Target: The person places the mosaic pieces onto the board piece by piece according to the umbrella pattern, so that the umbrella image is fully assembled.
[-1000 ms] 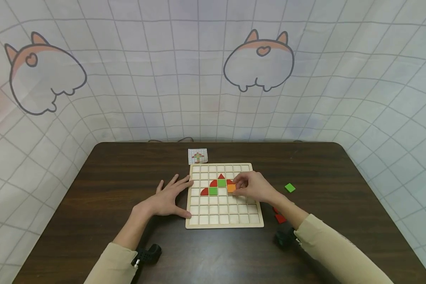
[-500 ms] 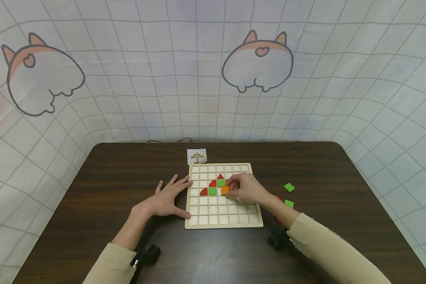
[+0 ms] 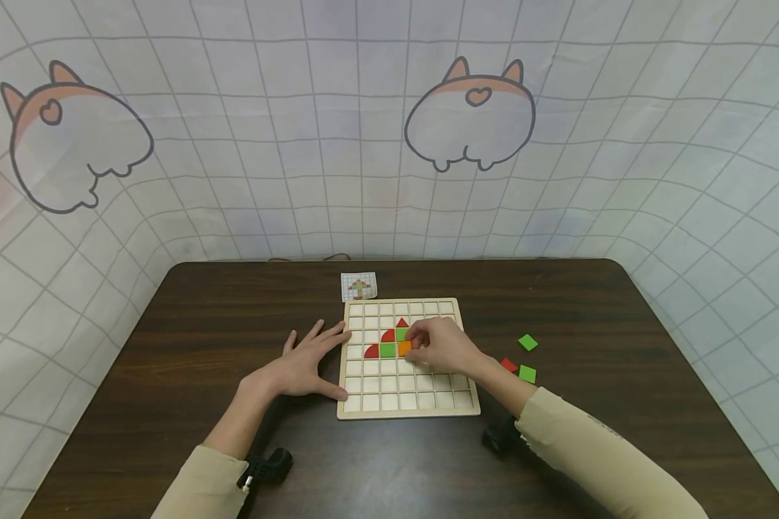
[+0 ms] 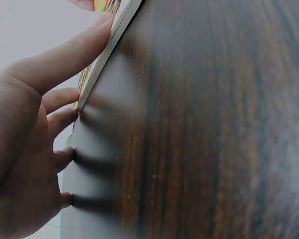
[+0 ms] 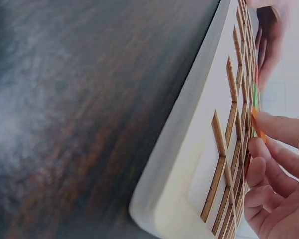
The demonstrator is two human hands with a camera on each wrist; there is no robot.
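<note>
A pale wooden grid board (image 3: 409,414) lies on the dark table. My right hand (image 3: 444,344) pinches an orange square tile (image 3: 405,349) between thumb and fingers, at a cell right of a green square tile (image 3: 387,350). In the right wrist view the orange tile (image 5: 258,124) is tilted at the fingertips. Red quarter-round tiles (image 3: 372,352), a red triangle tile (image 3: 402,322) and another green tile sit in the cells. My left hand (image 3: 304,364) is spread at the board's left edge, thumb and fingertips touching it; the left wrist view shows its thumb (image 4: 84,45) along the rim.
A small printed card (image 3: 358,286) with a coloured grid pattern lies behind the board's far left corner. Right of the board, green tiles (image 3: 528,342) and a red tile (image 3: 508,365) lie on the table (image 3: 610,324), partly near my right forearm. A white gridded cloth (image 3: 266,144) hangs behind.
My right hand has moved left over the board with the orange tile, bringing it to the cell beside the green one. The left hand stays at the board's edge.
</note>
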